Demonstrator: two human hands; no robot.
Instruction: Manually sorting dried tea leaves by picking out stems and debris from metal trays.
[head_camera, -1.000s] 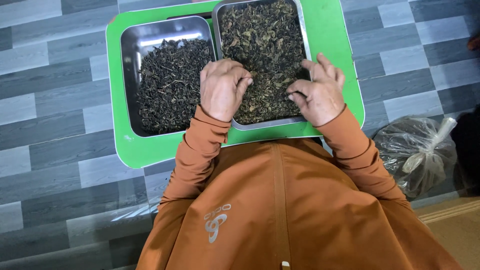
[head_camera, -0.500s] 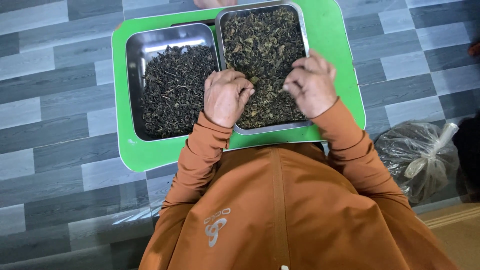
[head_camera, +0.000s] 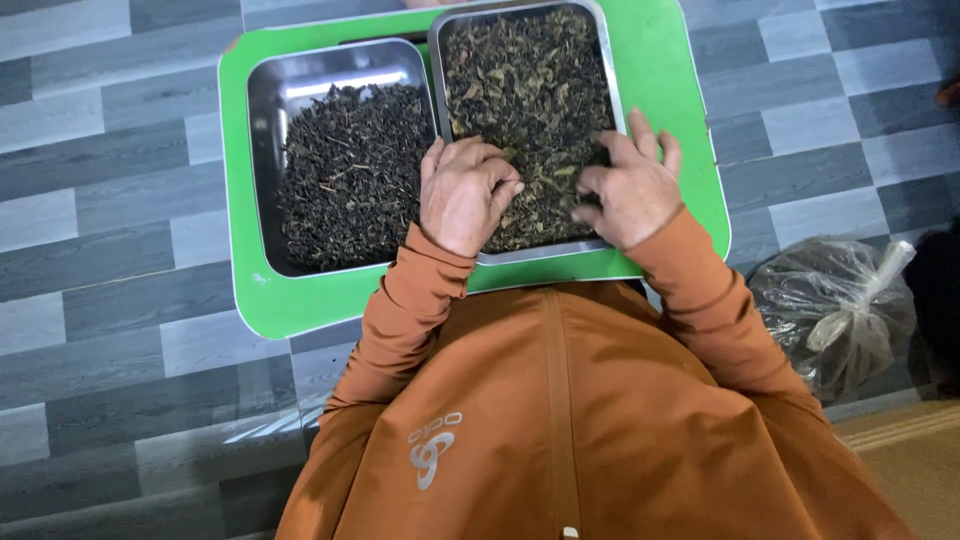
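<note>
Two steel trays rest on a green board (head_camera: 668, 70). The right tray (head_camera: 600, 40) is full of mixed dried leaves (head_camera: 525, 85). My left hand (head_camera: 463, 195) lies on the leaves at the tray's near left, fingers curled down into them. At the near right of that tray my right hand (head_camera: 628, 185) presses on the leaves with its fingers bent. Whether either hand pinches leaves is hidden. The left tray (head_camera: 270, 100) holds darker dried leaves (head_camera: 350, 175), with bare metal at its far end.
The board lies on a grey plank floor (head_camera: 110, 300). A clear plastic bag (head_camera: 840, 310) of dried leaves sits on the floor to my right. My orange jacket (head_camera: 560, 420) fills the lower view. A tan mat edge (head_camera: 910, 450) shows at the bottom right.
Both hands slid over the leaves in the right tray: the right hand came inward off the rim and now rests lower. The left hand stayed near the tray's left side.
</note>
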